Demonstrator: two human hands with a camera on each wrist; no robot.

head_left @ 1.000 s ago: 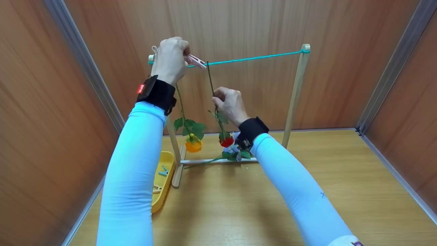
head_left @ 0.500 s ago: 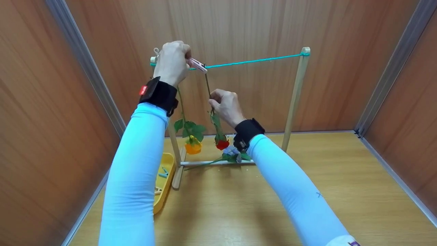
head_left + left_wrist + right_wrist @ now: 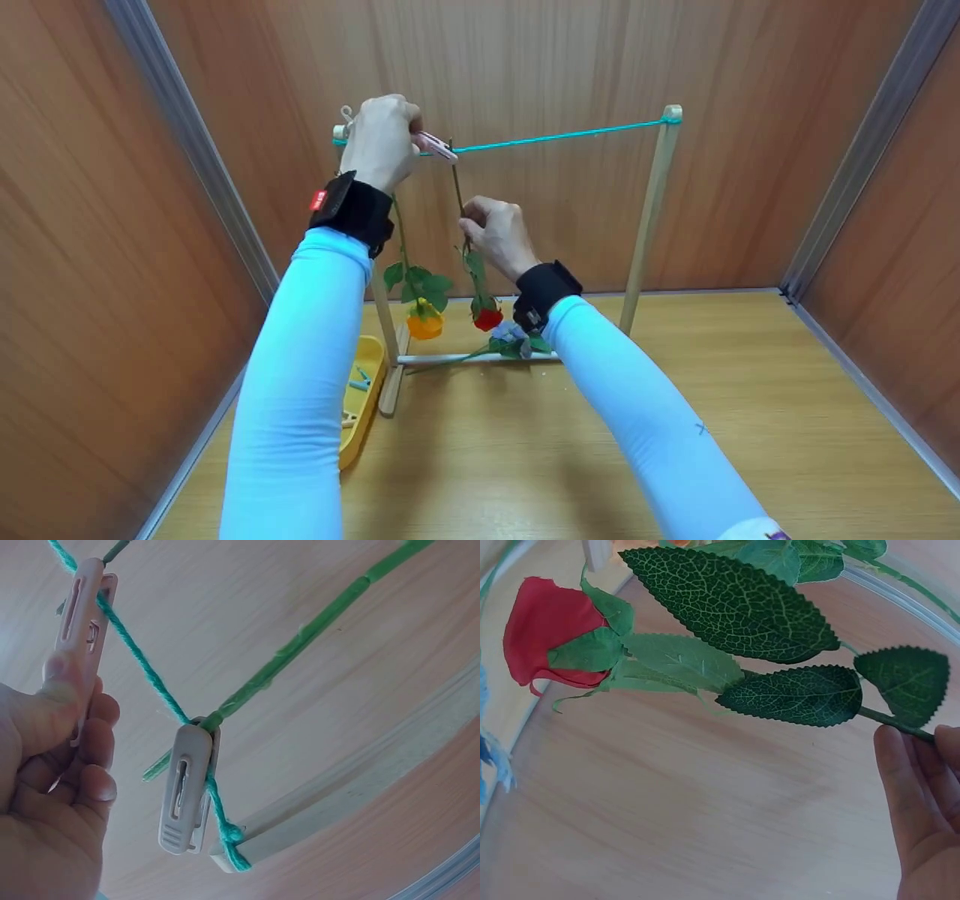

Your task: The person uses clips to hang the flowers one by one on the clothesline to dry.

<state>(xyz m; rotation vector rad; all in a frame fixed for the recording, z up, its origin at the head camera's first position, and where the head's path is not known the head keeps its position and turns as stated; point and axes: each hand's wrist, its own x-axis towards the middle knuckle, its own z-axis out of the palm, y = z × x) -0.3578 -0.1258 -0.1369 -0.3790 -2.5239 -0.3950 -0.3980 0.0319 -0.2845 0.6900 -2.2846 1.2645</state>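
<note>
In the head view my left hand (image 3: 381,142) pinches a pale pink clothespin (image 3: 437,147) at the turquoise string (image 3: 555,137). The clothespin's tip sits over the string and the top of a red rose's stem, as the left wrist view also shows. Lower down, my right hand (image 3: 501,232) pinches that stem between thumb and fingers. The red rose (image 3: 551,634) hangs head down, its green leaves (image 3: 735,607) below my fingers. To the left, a second clothespin (image 3: 185,787) clips a green stem (image 3: 300,645) to the string; an orange flower (image 3: 425,321) hangs upside down there.
A wooden frame, with its right post (image 3: 649,217) and left post, carries the string. A blue flower (image 3: 510,332) lies by the white lower bar (image 3: 442,359). At the left stands a yellow tray (image 3: 370,401) with several clothespins. Wood-grain walls enclose the table.
The rose's stem top has moved slightly left and down into the clothespin's tip at the string. My right hand shifted slightly left with it; over the last half second both hands barely move.
</note>
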